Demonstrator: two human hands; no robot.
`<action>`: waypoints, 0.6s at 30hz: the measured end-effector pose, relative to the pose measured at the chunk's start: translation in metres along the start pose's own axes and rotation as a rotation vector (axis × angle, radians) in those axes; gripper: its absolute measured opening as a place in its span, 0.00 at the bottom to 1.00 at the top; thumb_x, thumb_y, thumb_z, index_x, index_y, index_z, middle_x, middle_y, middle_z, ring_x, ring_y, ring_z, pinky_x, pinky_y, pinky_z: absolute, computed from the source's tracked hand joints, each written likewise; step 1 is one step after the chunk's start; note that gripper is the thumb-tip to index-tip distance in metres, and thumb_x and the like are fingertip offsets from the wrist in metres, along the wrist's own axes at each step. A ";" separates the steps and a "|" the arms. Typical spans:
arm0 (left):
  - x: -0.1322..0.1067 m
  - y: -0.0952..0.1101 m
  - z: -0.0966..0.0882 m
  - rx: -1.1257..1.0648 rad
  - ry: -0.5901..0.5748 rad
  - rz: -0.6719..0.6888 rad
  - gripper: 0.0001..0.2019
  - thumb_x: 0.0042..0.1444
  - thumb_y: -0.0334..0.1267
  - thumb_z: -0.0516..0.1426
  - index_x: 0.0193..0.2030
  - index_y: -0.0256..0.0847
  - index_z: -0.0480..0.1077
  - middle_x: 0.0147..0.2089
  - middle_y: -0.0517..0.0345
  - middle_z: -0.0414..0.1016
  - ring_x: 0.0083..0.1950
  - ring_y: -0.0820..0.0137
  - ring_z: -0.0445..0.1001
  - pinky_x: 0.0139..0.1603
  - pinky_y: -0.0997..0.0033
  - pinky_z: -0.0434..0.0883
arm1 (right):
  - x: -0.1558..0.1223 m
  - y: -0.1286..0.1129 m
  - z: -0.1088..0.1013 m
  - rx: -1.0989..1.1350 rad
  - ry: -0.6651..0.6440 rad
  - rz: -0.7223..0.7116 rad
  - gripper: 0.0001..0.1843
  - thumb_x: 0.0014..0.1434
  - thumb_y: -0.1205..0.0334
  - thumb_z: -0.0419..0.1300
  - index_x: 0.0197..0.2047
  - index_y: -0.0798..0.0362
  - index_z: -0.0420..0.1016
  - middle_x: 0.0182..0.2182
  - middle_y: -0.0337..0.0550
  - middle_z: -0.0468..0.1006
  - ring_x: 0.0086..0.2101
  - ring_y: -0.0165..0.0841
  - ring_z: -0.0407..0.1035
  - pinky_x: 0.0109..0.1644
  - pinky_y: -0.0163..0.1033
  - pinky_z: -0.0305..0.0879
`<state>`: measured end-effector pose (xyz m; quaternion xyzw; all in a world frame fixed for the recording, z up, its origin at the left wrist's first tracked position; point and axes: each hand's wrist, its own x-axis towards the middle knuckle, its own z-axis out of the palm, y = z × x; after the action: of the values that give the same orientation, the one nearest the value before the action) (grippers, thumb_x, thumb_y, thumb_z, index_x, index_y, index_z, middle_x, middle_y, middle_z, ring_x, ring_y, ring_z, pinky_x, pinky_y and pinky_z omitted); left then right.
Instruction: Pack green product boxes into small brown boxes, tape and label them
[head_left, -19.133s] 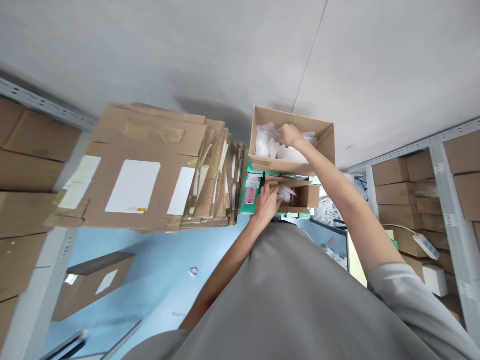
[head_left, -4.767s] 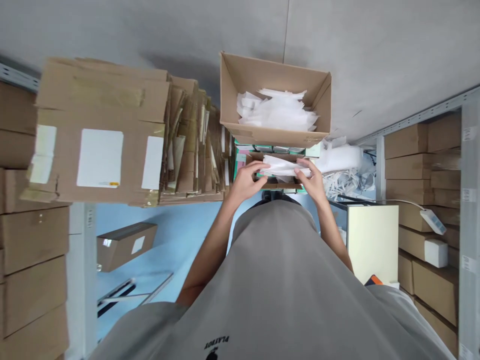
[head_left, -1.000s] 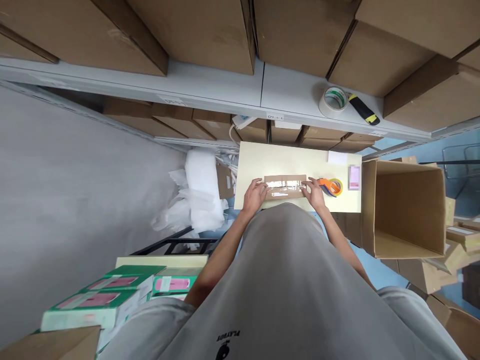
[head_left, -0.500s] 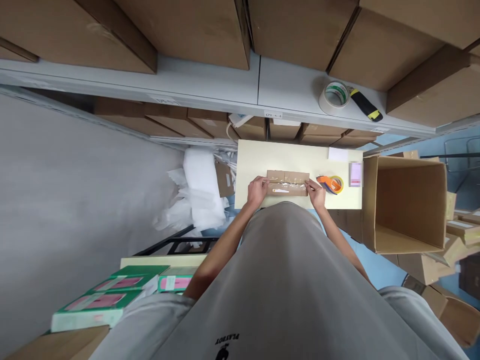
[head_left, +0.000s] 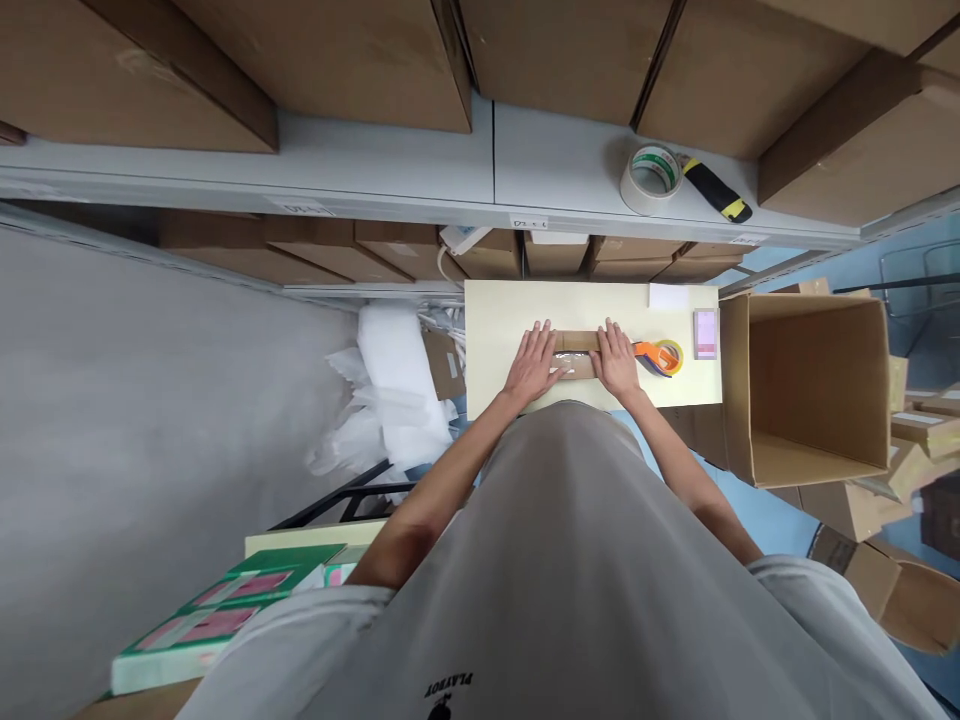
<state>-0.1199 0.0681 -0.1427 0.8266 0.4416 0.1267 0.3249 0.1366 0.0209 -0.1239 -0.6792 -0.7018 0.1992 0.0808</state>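
A small cardboard box (head_left: 576, 366) lies on the pale yellow table (head_left: 495, 300), with shiny clear tape across its top. My left hand (head_left: 532, 362) rests flat over the box's left end, fingers stretched away from me. Over the right end lies my right hand (head_left: 616, 360), also flat with its fingers extended. Both palms hide the ends of the box. Just right of my right hand is an orange tape dispenser (head_left: 660, 357) with a yellow roll.
A phone (head_left: 705, 333) and white paper (head_left: 668, 296) lie on the table's right side. A large open carton (head_left: 817, 390) stands beyond it. The shelf above holds boxes, a tape roll (head_left: 651, 180) and a utility knife (head_left: 716, 190). White foam wrap (head_left: 397, 385) is at left.
Both hands have gone from pinching at the box's ends to lying flat on top of it, fingers spread forward. The view has shifted slightly.
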 end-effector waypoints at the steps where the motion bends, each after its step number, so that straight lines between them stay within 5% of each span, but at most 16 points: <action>1: 0.003 0.001 0.004 0.007 -0.027 0.019 0.45 0.77 0.62 0.55 0.87 0.31 0.55 0.92 0.30 0.45 0.94 0.43 0.38 0.92 0.30 0.42 | 0.001 -0.003 0.004 -0.012 -0.018 -0.020 0.37 0.83 0.50 0.49 0.86 0.62 0.58 0.87 0.63 0.52 0.86 0.55 0.45 0.88 0.70 0.45; 7: 0.001 -0.012 0.015 0.005 -0.067 0.060 0.56 0.67 0.71 0.63 0.89 0.35 0.55 0.92 0.32 0.45 0.93 0.38 0.36 0.91 0.29 0.39 | -0.006 0.004 0.019 -0.073 -0.112 -0.120 0.49 0.80 0.35 0.53 0.88 0.63 0.54 0.88 0.63 0.48 0.87 0.54 0.41 0.90 0.65 0.38; 18: -0.002 -0.016 0.017 0.004 -0.083 0.078 0.56 0.64 0.66 0.70 0.88 0.37 0.57 0.91 0.32 0.48 0.93 0.36 0.41 0.91 0.28 0.39 | -0.006 0.011 0.017 -0.100 -0.153 -0.122 0.54 0.77 0.27 0.54 0.88 0.60 0.55 0.87 0.63 0.51 0.86 0.56 0.44 0.90 0.67 0.39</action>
<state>-0.1228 0.0658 -0.1655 0.8483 0.3956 0.1040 0.3363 0.1405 0.0117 -0.1431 -0.6213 -0.7550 0.2098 0.0050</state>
